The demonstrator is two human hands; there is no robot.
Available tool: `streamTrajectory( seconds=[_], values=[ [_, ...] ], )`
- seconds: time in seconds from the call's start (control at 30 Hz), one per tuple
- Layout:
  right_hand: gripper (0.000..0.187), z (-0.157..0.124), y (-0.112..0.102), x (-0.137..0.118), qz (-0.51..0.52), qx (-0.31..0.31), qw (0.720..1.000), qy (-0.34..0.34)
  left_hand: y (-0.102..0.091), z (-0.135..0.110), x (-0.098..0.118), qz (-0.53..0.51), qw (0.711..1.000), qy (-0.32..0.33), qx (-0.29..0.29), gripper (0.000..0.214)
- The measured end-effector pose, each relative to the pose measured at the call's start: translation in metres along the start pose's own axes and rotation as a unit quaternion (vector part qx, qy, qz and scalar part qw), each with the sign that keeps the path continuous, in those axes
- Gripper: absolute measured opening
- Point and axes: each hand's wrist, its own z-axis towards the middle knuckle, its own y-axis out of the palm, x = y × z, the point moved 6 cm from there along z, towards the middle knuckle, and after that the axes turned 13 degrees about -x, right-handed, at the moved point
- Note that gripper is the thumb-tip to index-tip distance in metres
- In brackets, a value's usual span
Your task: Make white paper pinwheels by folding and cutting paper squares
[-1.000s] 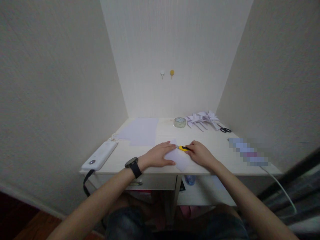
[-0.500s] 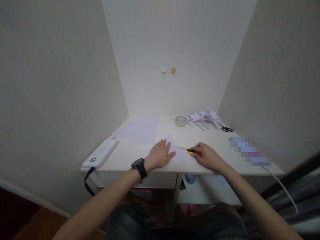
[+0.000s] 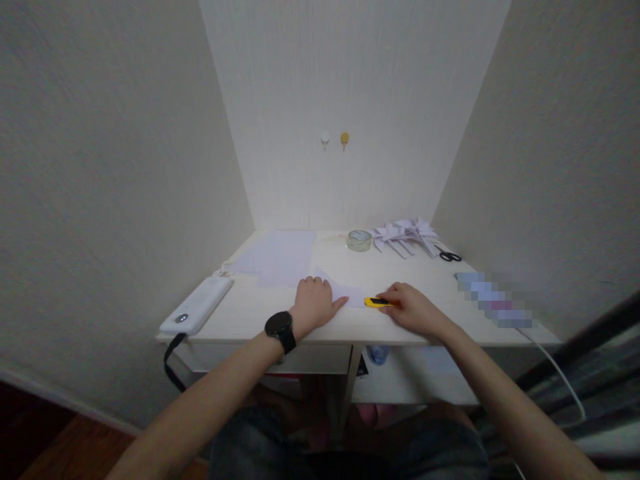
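My left hand [image 3: 316,308], with a black watch [image 3: 280,327] on its wrist, presses down on a small white piece of paper [image 3: 354,295]. Its fingers are bent and the thumb stretches along the paper's near edge. Part of that paper lies hidden beneath the hand. A yellow and black utility knife [image 3: 376,303] is gripped in my right hand [image 3: 413,308], its front end at the paper's right edge. I cannot see any blade sticking out of it now.
Larger white sheets [image 3: 287,257] lie at the back left. A tape roll [image 3: 359,241], folded paper pinwheels [image 3: 405,233] and black-handled scissors [image 3: 450,256] sit along the back right. A white device [image 3: 197,307] with a strap rests at the left edge, a blurred-out object [image 3: 493,300] at the right.
The paper under my left hand has turned, and my left fingers have gone from spread flat to bent. The knife's blade, visible before over the paper, no longer shows.
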Motion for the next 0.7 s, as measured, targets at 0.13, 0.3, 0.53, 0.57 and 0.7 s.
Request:
streamTrajectory(
  seconds=[0.13,0.3,0.53,0.57,0.7],
  values=[
    [0.032,0.005,0.002,-0.003,-0.002,0.007,1.0,-0.002,0.002,0.0,-0.005,-0.02,1.0,-0.013,0.006,0.082],
    [0.03,0.006,0.003,-0.008,0.006,0.016,1.0,0.004,0.014,0.003,0.005,-0.056,0.985,0.16,-0.004,0.058],
    [0.028,0.006,0.008,-0.011,0.009,0.043,0.999,-0.002,0.035,0.012,0.004,-0.106,0.972,0.191,-0.09,0.058],
    [0.028,0.006,0.009,-0.011,0.011,0.041,0.999,-0.003,0.035,0.012,0.004,-0.107,0.973,0.185,-0.087,0.058],
    [0.029,0.005,0.01,-0.013,0.006,0.039,0.999,-0.003,0.032,0.008,0.004,-0.111,0.975,0.173,-0.08,0.057]
  ],
)
